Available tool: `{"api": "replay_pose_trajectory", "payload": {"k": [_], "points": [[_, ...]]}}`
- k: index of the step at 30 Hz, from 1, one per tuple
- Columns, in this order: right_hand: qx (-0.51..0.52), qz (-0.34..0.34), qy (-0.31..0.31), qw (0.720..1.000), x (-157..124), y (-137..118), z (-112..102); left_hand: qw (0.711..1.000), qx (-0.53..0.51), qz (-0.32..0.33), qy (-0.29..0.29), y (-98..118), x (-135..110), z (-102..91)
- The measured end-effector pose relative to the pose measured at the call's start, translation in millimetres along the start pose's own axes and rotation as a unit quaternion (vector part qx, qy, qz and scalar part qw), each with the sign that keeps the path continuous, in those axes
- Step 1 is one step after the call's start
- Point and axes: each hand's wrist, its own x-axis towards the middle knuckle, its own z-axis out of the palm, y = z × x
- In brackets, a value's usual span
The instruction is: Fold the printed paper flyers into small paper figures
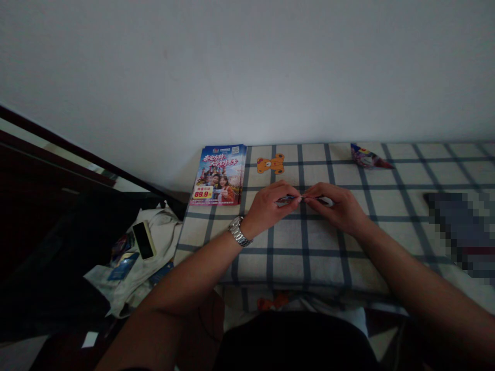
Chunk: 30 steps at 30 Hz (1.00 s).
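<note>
My left hand (270,205), with a metal watch (239,231) on its wrist, and my right hand (335,205) meet over the checked cloth (309,247). Both pinch a small folded piece of printed paper (300,197) between their fingertips, held just above the cloth. Its shape is mostly hidden by my fingers.
A stack of colourful flyers (219,175) lies at the cloth's far left corner. A bear print (271,164) is behind my hands, and a folded paper cone (368,157) lies far right. A phone (143,239) rests on a bag (154,257) to the left. A white wall (247,67) stands behind.
</note>
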Motion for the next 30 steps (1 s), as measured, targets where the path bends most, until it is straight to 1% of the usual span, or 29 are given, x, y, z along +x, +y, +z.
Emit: {"api": "replay_pose_trajectory", "payload": {"k": [5, 11, 19, 23, 26, 30], "points": [[-0.019, 0.007, 0.002, 1.000, 0.4, -0.7, 1.9, 0.999, 0.015, -0.021, -0.019, 2.3, -0.1, 0.8], [-0.026, -0.008, -0.007, 1.000, 0.1, -1.3, 2.7, 0.999, 0.014, -0.023, -0.029, 4.4, 0.1, 0.1], [-0.039, 0.021, 0.022, 0.999, -1.4, 1.7, 4.6, 1.000, 0.017, -0.021, -0.004, 2.4, 1.3, -0.6], [-0.037, 0.013, 0.022, 0.999, -0.3, -1.6, 4.2, 0.999, 0.030, -0.025, -0.013, 4.2, 0.9, -1.0], [-0.034, 0.009, 0.031, 0.999, -0.2, -2.6, 3.9, 0.999, 0.028, -0.027, -0.008, 5.6, 0.8, -1.2], [-0.004, 0.040, 0.046, 0.998, -1.9, 0.3, 2.1, 1.000, 0.007, -0.021, 0.006, 4.7, 1.4, -3.6]]}}
